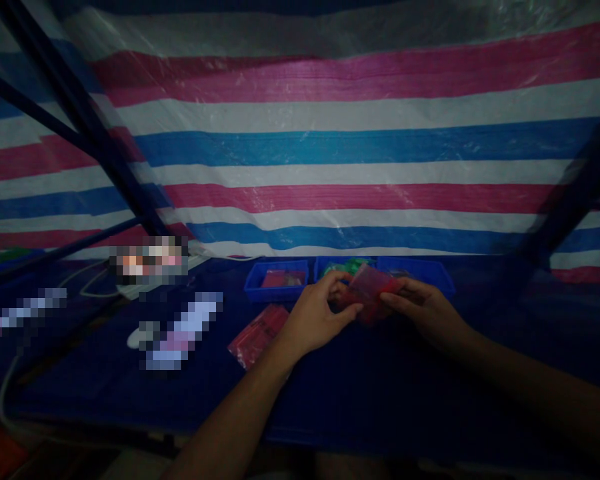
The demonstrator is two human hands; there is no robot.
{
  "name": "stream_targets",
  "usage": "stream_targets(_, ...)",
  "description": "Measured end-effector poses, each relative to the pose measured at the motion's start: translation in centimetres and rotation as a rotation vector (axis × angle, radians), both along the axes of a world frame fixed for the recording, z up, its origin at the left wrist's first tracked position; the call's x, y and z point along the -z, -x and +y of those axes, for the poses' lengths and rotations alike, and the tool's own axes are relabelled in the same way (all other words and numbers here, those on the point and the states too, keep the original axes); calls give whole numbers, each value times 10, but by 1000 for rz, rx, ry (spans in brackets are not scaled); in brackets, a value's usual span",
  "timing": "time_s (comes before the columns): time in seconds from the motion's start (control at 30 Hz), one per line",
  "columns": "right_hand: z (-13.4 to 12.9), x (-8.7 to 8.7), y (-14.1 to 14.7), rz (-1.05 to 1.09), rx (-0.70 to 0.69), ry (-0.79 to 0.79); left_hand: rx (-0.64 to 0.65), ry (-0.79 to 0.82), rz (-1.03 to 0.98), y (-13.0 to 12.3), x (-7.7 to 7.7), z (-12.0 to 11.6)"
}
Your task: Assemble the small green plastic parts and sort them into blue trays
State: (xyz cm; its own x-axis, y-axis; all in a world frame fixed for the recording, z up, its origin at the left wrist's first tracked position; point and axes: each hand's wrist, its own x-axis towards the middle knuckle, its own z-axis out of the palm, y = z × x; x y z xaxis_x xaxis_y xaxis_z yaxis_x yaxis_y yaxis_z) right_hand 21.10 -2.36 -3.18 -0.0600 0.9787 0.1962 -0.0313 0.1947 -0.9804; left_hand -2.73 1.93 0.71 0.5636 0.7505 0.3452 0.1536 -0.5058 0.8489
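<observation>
Between my two hands is a small red plastic bag (369, 288), held up just above the table in front of the trays. My left hand (325, 310) pinches its left side with thumb and fingers. The bag's right side is gripped by my right hand (417, 300), thumb toward me. Whether anything is inside the bag, I cannot tell in the dim light. Left of my left forearm lies a stack of red plastic bags (260, 333), partly covered by that arm.
Along the back stand a blue tray (275, 293) with reddish packets, another blue tray (320, 263) with green pieces, and a third blue tray (443, 277). Pixelated items and a power strip (135, 288) lie left. Blue frame posts (125, 187) and striped sheeting (330, 147) enclose the dark blue table (380, 393).
</observation>
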Motion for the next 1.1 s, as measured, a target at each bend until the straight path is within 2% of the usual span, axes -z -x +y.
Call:
stream_targets(0.13, -1, -2, 0, 14, -12, -4, -178, 12, -261, 14, -8, 18)
stream_targets(0.23, 1, 0, -2, 10, -22, -14, -418, -23, -382, 37, -14, 40)
stream_targets(0.27, 2, 1, -2, 8, -27, -16, -523, -63, -375, 46, -15, 47)
stream_targets(0.33, 2, 1, -2, 7, -34, -18, -646, -138, -293, 64, -15, 59)
stream_targets(0.43, 1, 0, -2, 1, -41, -11, -735, -212, -187, 85, -14, 71)
stream_targets(0.53, 0, -2, -1, -7, -42, 1, -826, -307, -15, 95, -14, 78)
stream_targets(0.6, 0, -2, -1, -15, -50, 14, -825, -365, 119, 97, -13, 82)
stream_targets(0.73, -1, -2, 0, -31, -68, 33, -694, -409, 349, 98, -9, 93)
stream_targets(0.8, -1, -2, 0, -39, -72, 36, -645, -439, 427, 98, -6, 99)
stream_targets(0.87, -1, -1, -1, -43, -77, 34, -651, -495, 459, 99, -3, 101)
stream_targets(1.0, -1, -1, 0, -36, -81, 34, -707, -581, 475, 96, -4, 91)
stream_targets(1.1, -2, -3, 1, -34, -83, 41, -589, -590, 536, 88, -7, 75)
